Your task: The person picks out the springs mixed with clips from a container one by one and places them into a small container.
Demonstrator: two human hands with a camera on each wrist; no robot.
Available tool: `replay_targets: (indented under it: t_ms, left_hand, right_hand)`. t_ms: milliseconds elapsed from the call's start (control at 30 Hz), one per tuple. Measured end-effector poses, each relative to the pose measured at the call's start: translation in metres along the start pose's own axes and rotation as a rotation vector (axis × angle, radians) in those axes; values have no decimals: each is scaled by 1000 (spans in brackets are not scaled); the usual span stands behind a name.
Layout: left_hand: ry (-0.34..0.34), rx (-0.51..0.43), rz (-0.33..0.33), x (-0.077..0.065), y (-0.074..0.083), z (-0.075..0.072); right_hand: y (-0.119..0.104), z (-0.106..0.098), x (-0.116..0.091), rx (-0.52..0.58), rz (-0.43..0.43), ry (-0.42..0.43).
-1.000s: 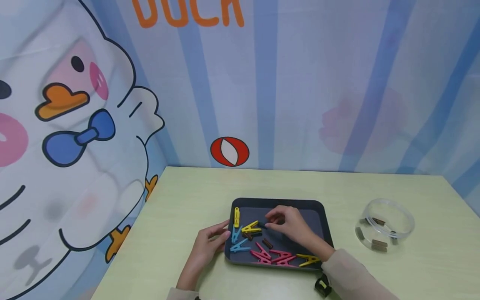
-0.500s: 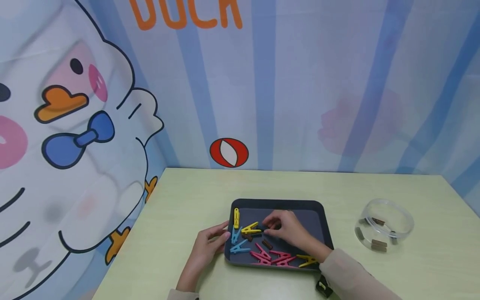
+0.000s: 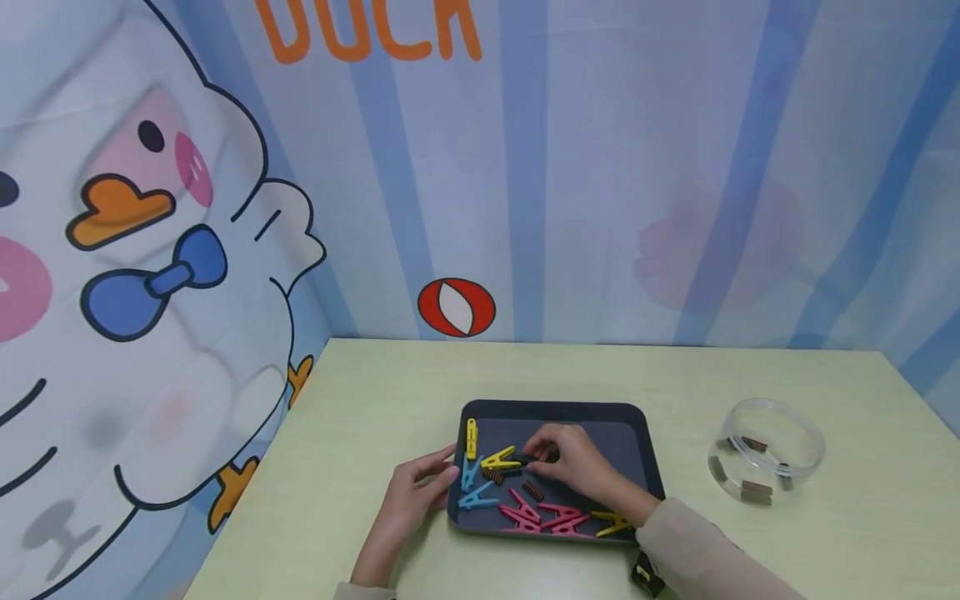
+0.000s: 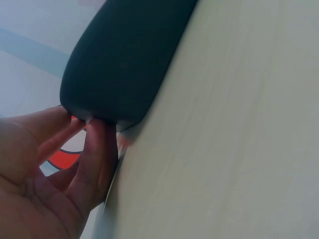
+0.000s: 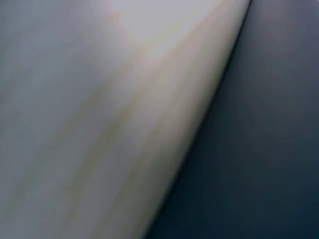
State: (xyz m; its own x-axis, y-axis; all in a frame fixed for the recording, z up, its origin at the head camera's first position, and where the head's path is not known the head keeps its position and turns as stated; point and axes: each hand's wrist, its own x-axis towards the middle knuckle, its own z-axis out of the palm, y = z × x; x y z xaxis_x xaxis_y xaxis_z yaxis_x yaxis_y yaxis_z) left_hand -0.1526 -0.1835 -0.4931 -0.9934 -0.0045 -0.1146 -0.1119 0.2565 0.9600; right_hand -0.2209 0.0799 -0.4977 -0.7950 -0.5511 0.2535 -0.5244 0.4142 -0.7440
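My left hand (image 3: 414,493) holds the left edge of a dark tray (image 3: 555,409), thumb at the rim. In the left wrist view, its fingertips meet the wall of the tray. My right hand (image 3: 576,460) is over the middle of the tray, its thumb and forefinger pinching a small dark piece (image 3: 525,458), largely covered by the fingers. Just left of it is a yellow clothespin (image 3: 501,458). Blue clothespins (image 3: 478,500) and several pink clothespins (image 3: 522,518) lie nearby, with small brown ribbed, coil-like pieces (image 3: 532,490) among them.
A clear round container (image 3: 767,450) with several brown pieces stands to the right of the tray on the pale table (image 3: 390,383). A small black object (image 3: 645,575) shows beside the right sleeve (image 3: 705,546). A printed cloth (image 3: 600,167) hangs behind the table.
My right hand has shifted slightly left and down toward the yellow clothespin, its fingertips lower over the tray. My left hand stays at the tray's edge. The head view has tilted slightly.
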Motion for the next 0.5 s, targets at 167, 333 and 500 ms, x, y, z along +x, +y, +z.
replay_targets:
  t_ms: [167, 333, 500]
  left_hand:
    - [2, -1, 5, -2, 2, 0]
    - [8, 10, 17, -3, 4, -1]
    - [8, 9, 25, -2, 2, -1]
  right_hand:
    - [0, 0, 0, -6, -7, -2]
    - [0, -1, 0, -6, -5, 3]
    - [-2, -3, -1, -6, 14, 13]
